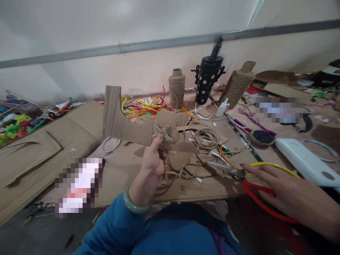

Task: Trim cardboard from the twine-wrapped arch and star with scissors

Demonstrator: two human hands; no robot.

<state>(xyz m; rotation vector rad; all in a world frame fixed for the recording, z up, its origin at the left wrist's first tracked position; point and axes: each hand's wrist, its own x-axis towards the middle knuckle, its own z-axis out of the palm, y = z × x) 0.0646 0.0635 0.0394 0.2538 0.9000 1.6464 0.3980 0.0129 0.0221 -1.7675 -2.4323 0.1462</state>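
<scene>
A small star of brown twine (162,133) is pinched in my left hand (152,157), with the thumb pressed on its front. Loose twine hangs below that hand. Behind the star lies a cut piece of cardboard (127,128) with a curved edge. On the right, my right hand (287,191) has its fingers around the handles of a pair of scissors (233,171), one handle loop yellow and the other red. The blades point left over the table, close to a coil of twine (206,139).
Two twine spools (176,88) (237,86) stand at the back beside a black flowered holder (208,79). A glue bottle (222,108), a white box-like device (305,159), and colourful pipe cleaners (145,106) lie about. Cardboard sheets (71,131) cover the left.
</scene>
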